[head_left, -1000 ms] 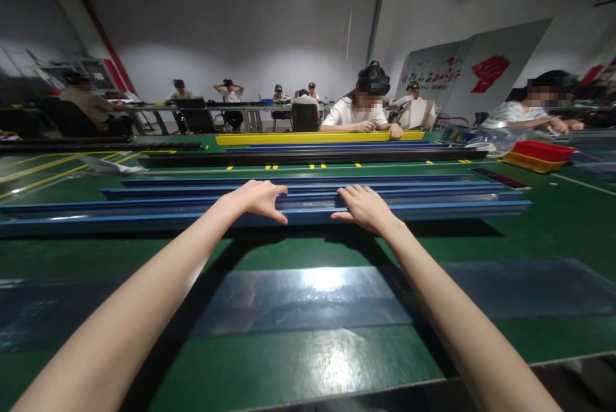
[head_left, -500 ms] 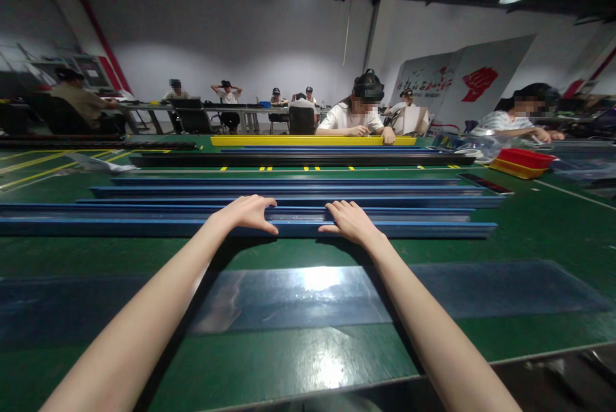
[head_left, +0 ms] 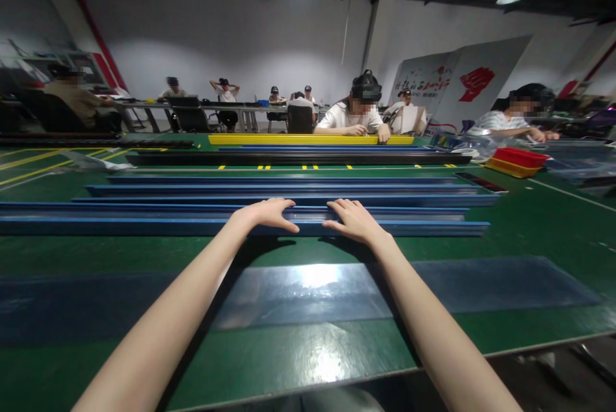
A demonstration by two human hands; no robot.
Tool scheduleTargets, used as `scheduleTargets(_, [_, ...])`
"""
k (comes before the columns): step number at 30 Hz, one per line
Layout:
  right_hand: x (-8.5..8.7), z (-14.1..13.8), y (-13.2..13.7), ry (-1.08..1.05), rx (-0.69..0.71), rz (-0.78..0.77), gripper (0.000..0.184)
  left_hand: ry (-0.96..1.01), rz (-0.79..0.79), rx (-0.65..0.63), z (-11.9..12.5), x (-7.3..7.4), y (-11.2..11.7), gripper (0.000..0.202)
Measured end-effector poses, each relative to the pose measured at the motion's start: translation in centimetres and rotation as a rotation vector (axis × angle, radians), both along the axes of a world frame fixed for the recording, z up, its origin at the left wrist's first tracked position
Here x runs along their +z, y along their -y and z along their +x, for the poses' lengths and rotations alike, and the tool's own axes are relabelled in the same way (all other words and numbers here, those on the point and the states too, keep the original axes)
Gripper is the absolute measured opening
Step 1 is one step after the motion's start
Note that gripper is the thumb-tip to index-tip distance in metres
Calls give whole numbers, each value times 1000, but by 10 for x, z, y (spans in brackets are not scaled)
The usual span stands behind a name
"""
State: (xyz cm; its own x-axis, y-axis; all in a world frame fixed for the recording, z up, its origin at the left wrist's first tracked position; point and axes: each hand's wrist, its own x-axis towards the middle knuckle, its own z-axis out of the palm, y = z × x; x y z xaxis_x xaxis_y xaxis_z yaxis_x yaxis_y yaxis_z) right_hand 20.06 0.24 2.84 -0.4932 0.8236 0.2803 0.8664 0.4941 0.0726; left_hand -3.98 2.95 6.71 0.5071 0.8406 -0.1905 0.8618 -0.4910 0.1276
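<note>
A long blue channel-shaped strip (head_left: pixel 423 228) lies across the table in front of me, with raised edges along both sides. My left hand (head_left: pixel 272 214) is over its middle, the thumb by the near edge and the fingers by the far edge. Facing it, my right hand (head_left: pixel 353 221) spans the same strip with thumb and fingers apart. Both hands are open; whether they touch the strip or hover just above it I cannot tell. Nearer to me, a flat clear plastic sheet (head_left: pixel 500 283) lies beneath my forearms.
Several more blue strips (head_left: pixel 418 201) lie behind. Farther back are a black strip (head_left: pixel 298 158) and a yellow strip (head_left: pixel 269 140), with a co-worker (head_left: pixel 353 113) at the yellow one. A phone (head_left: pixel 481 182) and red and yellow trays (head_left: pixel 517 160) sit right on the green table (head_left: pixel 543 226).
My left hand has moved right along the blue strip, closer to my right hand. The right hand has shifted slightly right. The strips and the clear sheet look unmoved; the view has shifted a little.
</note>
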Motion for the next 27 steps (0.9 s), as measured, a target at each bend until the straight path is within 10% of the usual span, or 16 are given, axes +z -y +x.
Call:
scheduleTargets(14, [6, 69, -2, 7, -395, -82, 39, 185, 303, -69, 119, -20, 4, 44])
scheduleTargets(18, [0, 60, 2, 6, -517, -20, 36, 168, 328, 169, 129, -35, 3, 52])
scheduleTargets(27, [-7, 60, 8, -10, -464, 68, 35, 203, 474, 245, 126, -39, 9, 50])
